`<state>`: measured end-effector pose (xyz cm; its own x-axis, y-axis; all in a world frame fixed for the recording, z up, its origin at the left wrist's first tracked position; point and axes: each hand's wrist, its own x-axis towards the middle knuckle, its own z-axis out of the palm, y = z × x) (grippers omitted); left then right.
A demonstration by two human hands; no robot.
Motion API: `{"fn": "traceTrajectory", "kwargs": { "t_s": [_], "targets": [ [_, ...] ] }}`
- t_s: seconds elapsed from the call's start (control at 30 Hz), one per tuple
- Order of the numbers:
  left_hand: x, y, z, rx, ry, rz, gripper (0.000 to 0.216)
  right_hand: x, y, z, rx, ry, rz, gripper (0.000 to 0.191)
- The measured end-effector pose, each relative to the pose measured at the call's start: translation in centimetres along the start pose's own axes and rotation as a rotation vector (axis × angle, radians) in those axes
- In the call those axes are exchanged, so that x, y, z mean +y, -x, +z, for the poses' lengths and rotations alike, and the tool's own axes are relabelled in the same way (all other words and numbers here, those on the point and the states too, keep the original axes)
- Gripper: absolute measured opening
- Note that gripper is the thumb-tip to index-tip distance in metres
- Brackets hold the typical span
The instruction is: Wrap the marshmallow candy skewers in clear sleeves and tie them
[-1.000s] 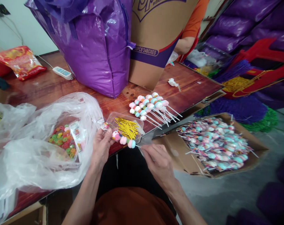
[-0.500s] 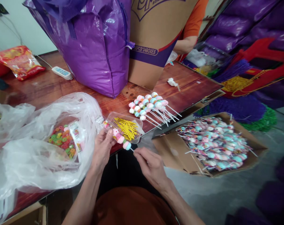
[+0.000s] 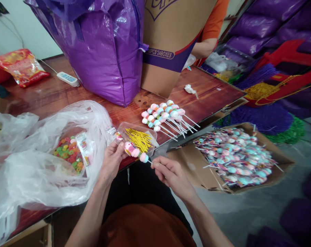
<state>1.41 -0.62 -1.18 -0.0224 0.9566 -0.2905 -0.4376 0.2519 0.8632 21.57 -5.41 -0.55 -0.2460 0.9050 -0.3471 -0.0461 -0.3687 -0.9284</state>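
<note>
The left hand [image 3: 111, 161] pinches the candy end of a marshmallow skewer [image 3: 136, 153], its fingers closed on the pink pieces, just over the tabletop [image 3: 55, 96] edge. The right hand [image 3: 171, 173] closes its fingers on the skewer's bare stick end. Right behind the skewer lies a clear tray of gold twist ties [image 3: 138, 139]. Farther back rests a pile of finished skewers [image 3: 164, 115]. A clear plastic bag of ring candies [image 3: 68, 154] sits to the left; a cardboard box of wrapped skewers [image 3: 235, 157] stands to the right.

Purple bag [image 3: 104, 48] & cardboard box [image 3: 168, 41] on table [image 3: 209, 92], remote [image 3: 67, 79] nr.
</note>
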Motion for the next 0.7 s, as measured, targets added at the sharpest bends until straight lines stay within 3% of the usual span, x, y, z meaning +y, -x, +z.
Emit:
{"fn": "traceTrajectory", "kwargs": {
  "t_s": [0.2,0.37,0.53,0.7],
  "targets": [
    [0.1,0.0,-0.3,-0.005,-0.052,0.013,0.041,0.5,-0.1,0.8,0.076,0.197,-0.176,0.028],
    [-0.3,0.6,0.2,0.036,-0.033,-0.017,0.04,2.7,-0.5,2.3,0.189,0.521,-0.448,0.027],
    [-0.2,0.5,-0.2,0.013,0.006,-0.02,0.037,4.0,-0.9,2.3,0.265,0.856,-0.784,0.022],
    [-0.4,0.7,0.4,0.06,0.069,-0.009,0.035,3.8,-0.9,2.6,0.327,1.0,-0.864,0.024]
  ]
}}
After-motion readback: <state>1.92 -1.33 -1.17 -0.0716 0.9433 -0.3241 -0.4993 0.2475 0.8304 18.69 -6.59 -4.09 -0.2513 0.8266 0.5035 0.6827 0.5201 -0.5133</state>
